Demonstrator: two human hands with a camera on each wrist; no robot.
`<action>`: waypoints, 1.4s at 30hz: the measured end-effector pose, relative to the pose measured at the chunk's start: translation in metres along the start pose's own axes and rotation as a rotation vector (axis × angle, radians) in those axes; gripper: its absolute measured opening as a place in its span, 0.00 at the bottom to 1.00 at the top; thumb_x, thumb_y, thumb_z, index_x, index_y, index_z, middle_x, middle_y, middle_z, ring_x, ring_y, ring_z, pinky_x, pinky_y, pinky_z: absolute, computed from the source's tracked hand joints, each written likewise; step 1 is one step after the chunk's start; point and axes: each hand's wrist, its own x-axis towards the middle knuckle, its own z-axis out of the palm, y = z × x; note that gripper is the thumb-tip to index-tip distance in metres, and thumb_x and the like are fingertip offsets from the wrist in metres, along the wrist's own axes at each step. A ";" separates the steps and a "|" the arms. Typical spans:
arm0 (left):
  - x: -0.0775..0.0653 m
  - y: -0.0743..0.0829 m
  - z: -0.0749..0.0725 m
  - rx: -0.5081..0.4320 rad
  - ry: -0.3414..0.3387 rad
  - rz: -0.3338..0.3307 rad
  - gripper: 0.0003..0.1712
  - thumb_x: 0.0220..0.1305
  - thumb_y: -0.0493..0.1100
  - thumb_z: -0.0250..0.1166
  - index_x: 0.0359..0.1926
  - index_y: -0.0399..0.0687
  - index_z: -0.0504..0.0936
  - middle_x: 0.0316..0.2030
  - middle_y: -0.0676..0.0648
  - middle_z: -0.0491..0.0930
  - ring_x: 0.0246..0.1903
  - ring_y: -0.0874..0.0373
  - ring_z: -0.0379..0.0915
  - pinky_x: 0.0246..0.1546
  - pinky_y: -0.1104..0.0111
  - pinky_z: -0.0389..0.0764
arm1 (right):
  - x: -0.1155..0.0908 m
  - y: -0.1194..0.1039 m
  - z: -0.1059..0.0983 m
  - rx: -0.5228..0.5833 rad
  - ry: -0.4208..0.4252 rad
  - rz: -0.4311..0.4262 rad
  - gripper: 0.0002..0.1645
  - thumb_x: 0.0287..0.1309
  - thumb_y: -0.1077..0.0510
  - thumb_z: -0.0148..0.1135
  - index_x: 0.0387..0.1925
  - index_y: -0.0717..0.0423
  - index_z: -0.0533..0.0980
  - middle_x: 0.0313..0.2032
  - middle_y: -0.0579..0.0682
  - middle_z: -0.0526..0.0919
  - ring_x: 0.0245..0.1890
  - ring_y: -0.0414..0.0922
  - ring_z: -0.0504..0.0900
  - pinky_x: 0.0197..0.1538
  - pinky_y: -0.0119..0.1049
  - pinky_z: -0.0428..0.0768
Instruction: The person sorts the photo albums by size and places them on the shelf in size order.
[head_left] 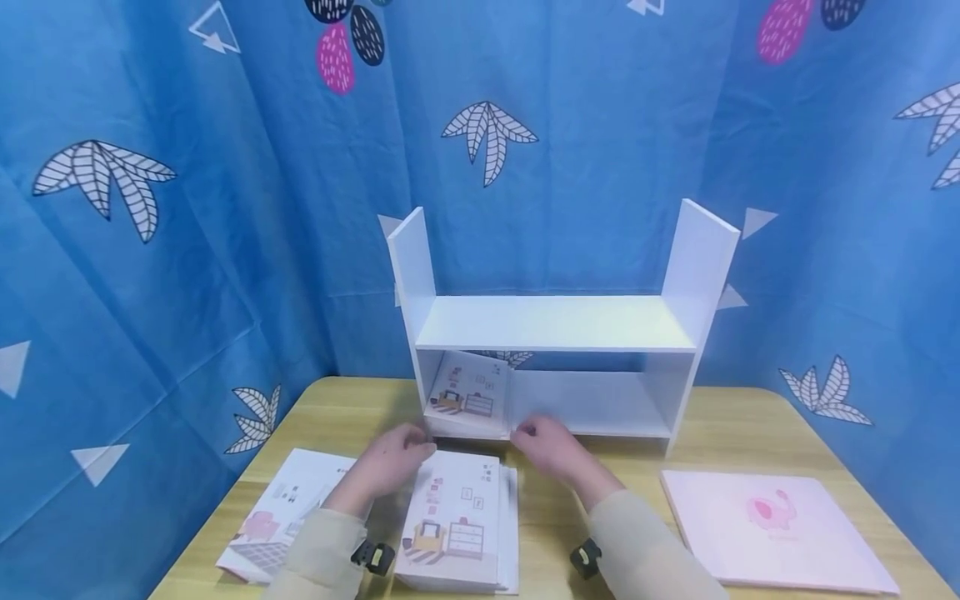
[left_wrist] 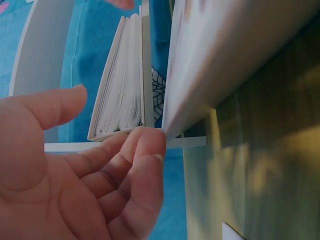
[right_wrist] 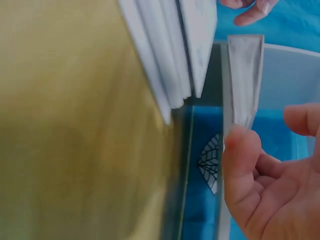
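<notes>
A white book (head_left: pixel 471 387) with a printed furniture picture lies in the left part of the lower compartment of a white shelf (head_left: pixel 555 321). Its page edges (left_wrist: pixel 120 75) show between the covers in the left wrist view. My left hand (head_left: pixel 386 462) is at the book's front left, thumb held apart and fingers loosely bent near the shelf edge. My right hand (head_left: pixel 551 450) is by the front right corner. In the right wrist view a fingertip of the right hand (right_wrist: pixel 272 185) touches the end of the book (right_wrist: pixel 245 80). Neither hand grips anything.
A stack of similar white books (head_left: pixel 450 517) lies on the wooden table (head_left: pixel 555 533) before the shelf. Another white book (head_left: pixel 292 500) is at the left, partly behind my left arm. A pink book (head_left: pixel 780 525) with an elephant lies at the right. A blue curtain (head_left: pixel 570 167) hangs behind.
</notes>
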 end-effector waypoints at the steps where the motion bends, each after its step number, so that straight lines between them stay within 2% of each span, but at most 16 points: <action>1: -0.002 0.000 -0.001 -0.003 -0.011 -0.011 0.30 0.70 0.57 0.62 0.63 0.41 0.75 0.55 0.40 0.80 0.52 0.42 0.78 0.51 0.41 0.78 | -0.005 0.001 0.000 -0.009 -0.025 0.011 0.20 0.70 0.48 0.57 0.46 0.61 0.78 0.34 0.55 0.79 0.28 0.47 0.74 0.30 0.43 0.78; 4: -0.008 -0.004 -0.004 -0.006 -0.038 -0.033 0.34 0.69 0.60 0.62 0.64 0.40 0.75 0.52 0.41 0.81 0.46 0.47 0.80 0.48 0.42 0.80 | -0.017 0.005 0.002 -0.021 -0.099 0.035 0.21 0.70 0.43 0.57 0.42 0.58 0.78 0.30 0.55 0.79 0.23 0.45 0.72 0.26 0.42 0.75; 6: -0.010 -0.007 -0.004 -0.009 -0.049 -0.027 0.34 0.69 0.61 0.61 0.63 0.38 0.75 0.46 0.43 0.82 0.39 0.51 0.80 0.44 0.46 0.82 | -0.021 0.008 0.004 -0.026 -0.127 0.044 0.23 0.70 0.40 0.57 0.42 0.58 0.78 0.29 0.55 0.80 0.21 0.44 0.71 0.25 0.42 0.75; 12: -0.009 -0.018 0.003 -0.043 -0.092 0.009 0.30 0.71 0.55 0.62 0.60 0.35 0.77 0.34 0.47 0.80 0.31 0.54 0.78 0.34 0.57 0.81 | -0.029 0.018 0.008 -0.089 -0.152 0.050 0.24 0.70 0.39 0.56 0.34 0.55 0.80 0.18 0.47 0.75 0.15 0.43 0.68 0.24 0.44 0.74; 16: -0.011 -0.021 0.007 -0.069 -0.139 0.028 0.20 0.73 0.54 0.60 0.48 0.41 0.83 0.28 0.46 0.79 0.26 0.53 0.75 0.27 0.60 0.78 | -0.032 0.021 0.011 -0.111 -0.191 0.032 0.22 0.71 0.42 0.57 0.29 0.55 0.78 0.15 0.45 0.73 0.13 0.41 0.66 0.22 0.41 0.73; 19: -0.011 -0.024 0.010 -0.063 -0.179 0.014 0.19 0.74 0.56 0.58 0.43 0.45 0.84 0.27 0.47 0.80 0.27 0.53 0.75 0.28 0.59 0.77 | -0.033 0.022 0.013 -0.097 -0.211 0.022 0.24 0.71 0.44 0.57 0.26 0.58 0.78 0.14 0.44 0.72 0.12 0.41 0.66 0.21 0.39 0.73; 23: -0.013 -0.028 0.013 -0.046 -0.226 -0.052 0.26 0.73 0.61 0.58 0.51 0.43 0.82 0.31 0.49 0.81 0.32 0.53 0.77 0.36 0.55 0.78 | -0.034 0.023 0.013 -0.074 -0.211 0.016 0.23 0.71 0.46 0.57 0.26 0.59 0.78 0.15 0.46 0.74 0.13 0.41 0.67 0.21 0.38 0.74; 29: -0.016 -0.030 0.016 -0.075 -0.278 -0.078 0.24 0.73 0.61 0.57 0.46 0.44 0.82 0.31 0.48 0.83 0.31 0.53 0.78 0.36 0.55 0.77 | -0.037 0.025 0.014 -0.050 -0.215 0.009 0.20 0.70 0.48 0.58 0.28 0.58 0.78 0.19 0.50 0.78 0.16 0.42 0.71 0.22 0.39 0.78; 34: -0.017 -0.028 0.017 -0.127 -0.317 -0.036 0.24 0.74 0.60 0.57 0.50 0.45 0.83 0.31 0.49 0.84 0.31 0.53 0.81 0.36 0.58 0.78 | -0.039 0.023 0.015 -0.069 -0.242 0.008 0.20 0.69 0.47 0.60 0.27 0.57 0.77 0.16 0.47 0.74 0.15 0.42 0.69 0.22 0.38 0.76; 42: -0.022 -0.027 0.017 -0.192 -0.391 0.082 0.24 0.68 0.55 0.66 0.56 0.43 0.82 0.34 0.49 0.85 0.33 0.53 0.81 0.32 0.59 0.82 | -0.041 0.019 0.017 -0.129 -0.251 0.005 0.16 0.64 0.47 0.64 0.28 0.54 0.75 0.15 0.45 0.71 0.14 0.41 0.68 0.19 0.37 0.72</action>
